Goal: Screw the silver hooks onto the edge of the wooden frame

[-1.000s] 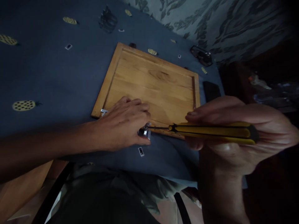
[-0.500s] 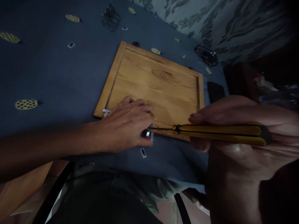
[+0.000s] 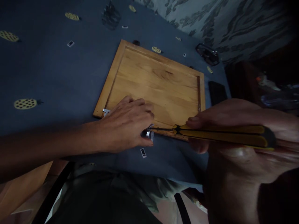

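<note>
A framed wooden panel (image 3: 161, 81), like a cabinet door, lies flat on the table. My left hand (image 3: 130, 124) rests over its near edge, thumb below and fingers above, closed around a shiny metal hinge (image 3: 148, 133) that is partly hidden. In my right hand (image 3: 238, 115) is a screwdriver (image 3: 224, 137) with a yellow and black handle, held nearly level. Its thin shaft points left and the tip meets the hinge beside my left fingers. A second metal plate (image 3: 106, 111) sits at the panel's near left corner, partly behind my left hand.
The table has a dark blue cloth (image 3: 58, 71) printed with pineapples and small labels. Past the panel's right side lie a dark flat object (image 3: 217, 92) and dark-framed glasses (image 3: 207, 54). A patterned fabric (image 3: 205, 18) rises behind. Wooden furniture (image 3: 25, 193) is at lower left.
The screwdriver's handle has turned a little and its rear end has dropped slightly, with my right hand's grip shifting along. My left hand and the hinge stay in place.
</note>
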A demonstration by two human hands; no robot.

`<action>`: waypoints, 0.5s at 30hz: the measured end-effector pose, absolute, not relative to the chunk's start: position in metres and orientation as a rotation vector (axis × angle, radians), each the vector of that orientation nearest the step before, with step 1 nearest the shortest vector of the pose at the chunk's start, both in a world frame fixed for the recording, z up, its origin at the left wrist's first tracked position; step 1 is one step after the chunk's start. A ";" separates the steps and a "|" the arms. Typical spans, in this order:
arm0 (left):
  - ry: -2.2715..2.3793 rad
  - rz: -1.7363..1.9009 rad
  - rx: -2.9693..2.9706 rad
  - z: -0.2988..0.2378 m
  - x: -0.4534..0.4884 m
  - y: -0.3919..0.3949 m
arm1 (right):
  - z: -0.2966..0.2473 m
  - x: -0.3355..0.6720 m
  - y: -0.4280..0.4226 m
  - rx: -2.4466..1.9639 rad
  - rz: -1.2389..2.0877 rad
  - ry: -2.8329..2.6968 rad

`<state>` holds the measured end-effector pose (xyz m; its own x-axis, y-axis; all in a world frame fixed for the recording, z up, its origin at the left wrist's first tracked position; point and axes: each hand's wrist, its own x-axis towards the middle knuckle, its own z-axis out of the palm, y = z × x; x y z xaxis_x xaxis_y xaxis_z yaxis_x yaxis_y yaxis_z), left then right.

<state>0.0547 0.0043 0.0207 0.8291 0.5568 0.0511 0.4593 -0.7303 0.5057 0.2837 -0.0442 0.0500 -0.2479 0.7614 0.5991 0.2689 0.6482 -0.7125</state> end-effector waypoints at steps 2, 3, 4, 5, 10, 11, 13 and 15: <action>0.756 0.286 2.526 0.020 0.054 0.004 | 0.050 0.282 -0.045 -0.795 0.559 -1.859; 0.755 0.299 2.529 0.019 0.054 0.005 | 0.050 0.281 -0.046 -0.804 0.552 -1.856; 0.751 0.316 2.532 0.018 0.054 0.005 | 0.050 0.280 -0.047 -0.829 0.549 -1.836; 0.747 0.330 2.534 0.017 0.054 0.005 | 0.050 0.279 -0.047 -0.843 0.548 -1.825; 0.745 0.331 2.532 0.017 0.053 0.004 | 0.052 0.280 -0.046 -0.825 0.549 -1.839; 0.751 0.319 2.535 0.019 0.053 0.003 | 0.052 0.281 -0.045 -0.800 0.546 -1.862; 0.755 0.314 2.538 0.021 0.053 0.003 | 0.053 0.283 -0.044 -0.753 0.555 -1.926; 0.758 0.293 2.530 0.022 0.054 0.003 | 0.054 0.284 -0.044 -0.798 0.586 -1.903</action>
<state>0.0540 0.0034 0.0217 0.8237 0.5634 0.0648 0.4607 -0.7314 0.5027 0.2841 -0.0439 0.0538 -0.3295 0.7386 0.5881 0.2796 0.6713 -0.6864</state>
